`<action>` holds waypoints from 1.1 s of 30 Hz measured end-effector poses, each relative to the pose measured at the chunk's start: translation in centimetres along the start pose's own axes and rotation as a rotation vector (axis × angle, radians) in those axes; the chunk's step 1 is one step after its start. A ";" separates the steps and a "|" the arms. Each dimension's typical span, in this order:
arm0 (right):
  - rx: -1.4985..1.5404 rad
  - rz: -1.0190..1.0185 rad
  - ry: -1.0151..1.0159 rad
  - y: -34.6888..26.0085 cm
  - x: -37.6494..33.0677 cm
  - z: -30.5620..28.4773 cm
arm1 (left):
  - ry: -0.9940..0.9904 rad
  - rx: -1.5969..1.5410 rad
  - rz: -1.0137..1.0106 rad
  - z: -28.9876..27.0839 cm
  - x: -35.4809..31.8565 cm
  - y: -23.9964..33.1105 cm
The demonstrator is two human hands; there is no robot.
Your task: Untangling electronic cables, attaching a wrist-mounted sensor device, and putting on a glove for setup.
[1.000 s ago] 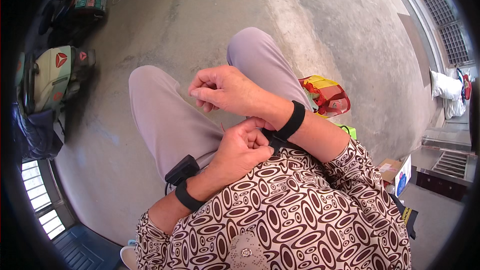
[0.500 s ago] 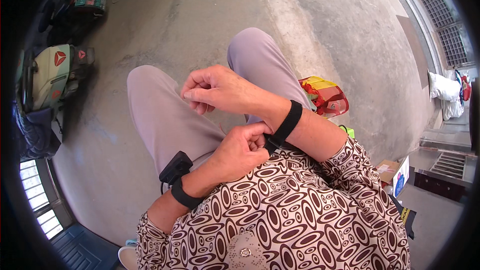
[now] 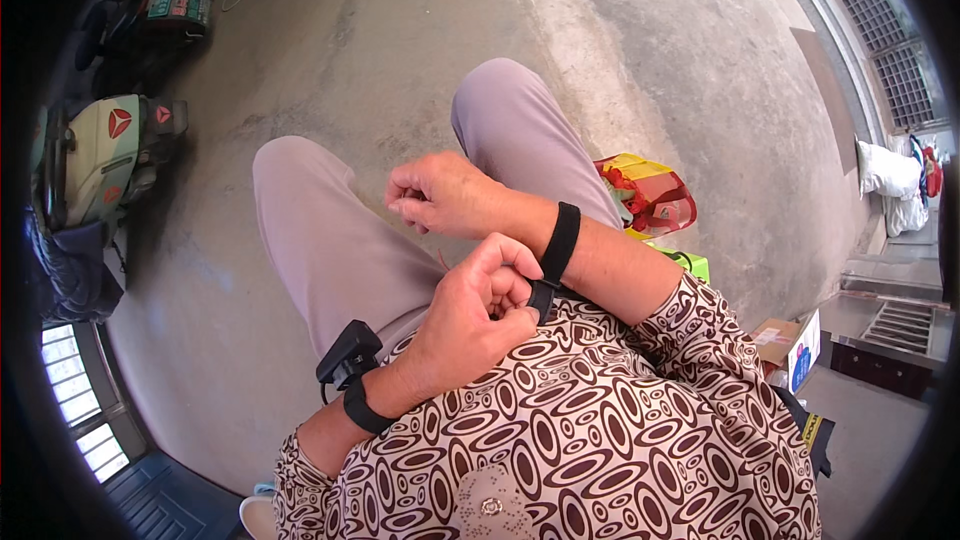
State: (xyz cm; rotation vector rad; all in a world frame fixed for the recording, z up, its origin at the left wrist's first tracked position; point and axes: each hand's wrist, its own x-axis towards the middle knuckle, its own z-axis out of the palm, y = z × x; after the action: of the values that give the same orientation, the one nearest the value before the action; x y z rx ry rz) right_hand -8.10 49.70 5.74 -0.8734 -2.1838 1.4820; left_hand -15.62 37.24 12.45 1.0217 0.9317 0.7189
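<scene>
My left hand (image 3: pixel 475 305) is closed at the underside of my right wrist. Its thumb and fingers pinch the lower part of a black wrist strap (image 3: pixel 562 242) that wraps round that wrist. Bent inward over my lap, my right hand (image 3: pixel 440 195) has loosely curled fingers with nothing visible in them. Another black strap (image 3: pixel 363 405) circles my left wrist and carries a small black device (image 3: pixel 350 348) on its outer side. My left fingers hide just how the strap end is held.
Past my right thigh stand a red and yellow bag (image 3: pixel 655 195) and a bright green item (image 3: pixel 685 262). An open cardboard box (image 3: pixel 775 340) is at the right. Electric scooters (image 3: pixel 105 150) line the left side. A dark blue mat (image 3: pixel 165 495) lies at lower left.
My right hand has lowered slightly and its fingers have curled in more. My left index finger has lifted and bent higher beside the strap, while the hand stays at the right wrist.
</scene>
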 end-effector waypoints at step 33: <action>0.614 0.072 0.600 -4.0 -0.5 -1.6 | 0.322 0.392 0.291 0.6 1.4 -1.5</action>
State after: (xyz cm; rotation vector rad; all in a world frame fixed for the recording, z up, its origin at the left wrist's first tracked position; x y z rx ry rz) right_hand -7.93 49.46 10.11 -1.0010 -1.1877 1.5318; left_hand -14.34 37.64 10.77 1.4336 1.2487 0.9866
